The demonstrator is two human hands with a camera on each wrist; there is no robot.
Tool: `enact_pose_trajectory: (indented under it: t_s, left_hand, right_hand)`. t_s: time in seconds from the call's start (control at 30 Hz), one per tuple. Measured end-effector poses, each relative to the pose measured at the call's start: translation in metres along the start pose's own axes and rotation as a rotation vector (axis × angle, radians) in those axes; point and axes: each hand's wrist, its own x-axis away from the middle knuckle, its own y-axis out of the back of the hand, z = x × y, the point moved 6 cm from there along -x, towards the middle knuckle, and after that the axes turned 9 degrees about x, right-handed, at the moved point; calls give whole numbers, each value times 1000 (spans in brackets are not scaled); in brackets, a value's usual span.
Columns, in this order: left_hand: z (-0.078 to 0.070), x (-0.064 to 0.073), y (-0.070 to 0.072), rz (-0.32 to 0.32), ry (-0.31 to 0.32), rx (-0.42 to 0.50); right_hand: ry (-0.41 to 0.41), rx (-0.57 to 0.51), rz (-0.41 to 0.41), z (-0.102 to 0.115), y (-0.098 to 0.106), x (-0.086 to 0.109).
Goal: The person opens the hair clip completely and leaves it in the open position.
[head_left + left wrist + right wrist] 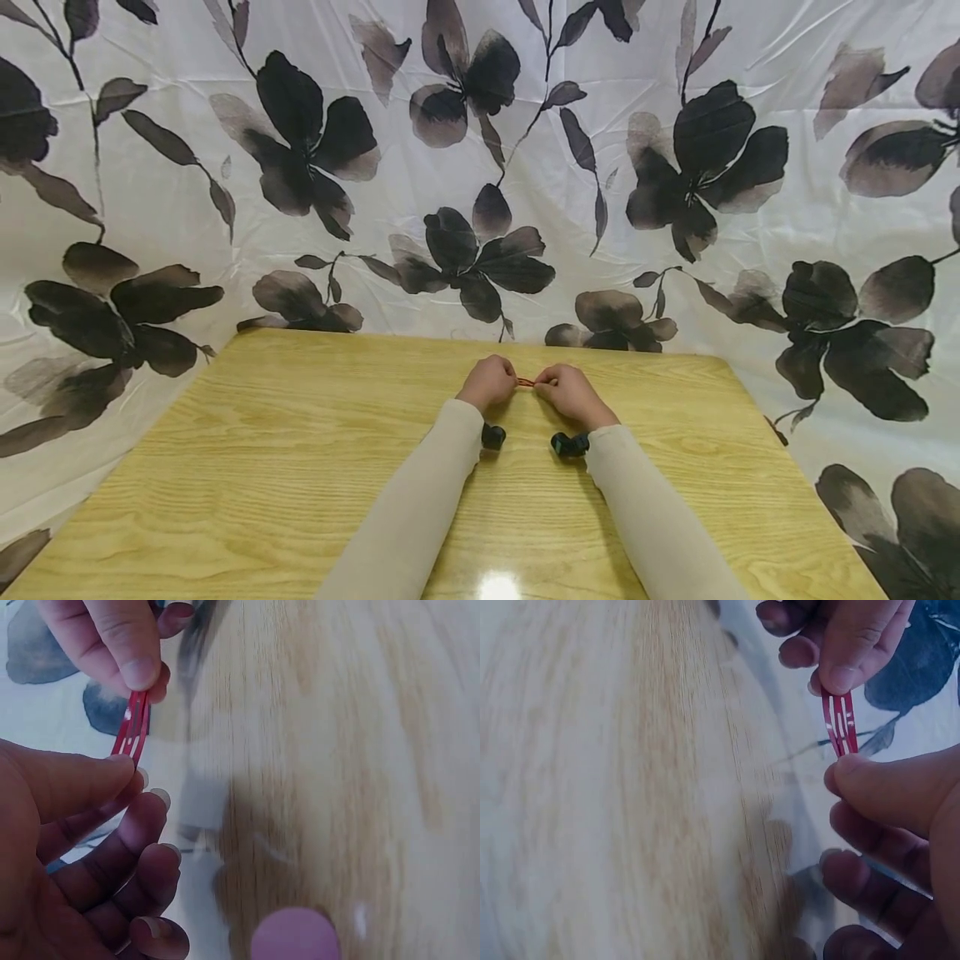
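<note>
Both hands were busy with one small thing, a red snap hair clip [840, 724], held between them over the far part of the wooden desk [262, 467]. The left hand [489, 383] pinched one end between thumb and forefinger, while its other fingers curled loosely, a little apart from one another. The right hand [573, 394] pinched the opposite end in the same way, thumb against forefinger, its remaining fingers bent and slack. Only the slotted middle of the clip showed in the gap (a bright little strip, easy to miss from where I stood); both tips were covered by the fingers, so I could not tell whether it was snapped closed. In the head view it shrank to a thin red line.

Pale sleeves [412, 508] ran out of sight at the bottom, and a dark device [570, 445] at the right wrist was partly hidden by the cuff. The left wrist view caught a pink round shape [295, 936], cut off at the lower edge, and I could not make out what it was. Behind the desk hung a creased floral cloth [600, 167].
</note>
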Motion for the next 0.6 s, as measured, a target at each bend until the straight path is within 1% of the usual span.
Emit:
enact_pose_trajectory:
  t_s: [0.27, 0.43, 0.6]
  left_hand:
    - [3, 5, 7, 6, -18, 32]
    - [6, 6, 8, 29, -16, 55]
    - [6, 5, 10, 26, -27, 50]
  right_hand:
    - [23, -33, -1, 3, -2, 2]
    - [37, -26, -8, 5, -4, 3]
    - [59, -9, -13, 9, -2, 5]
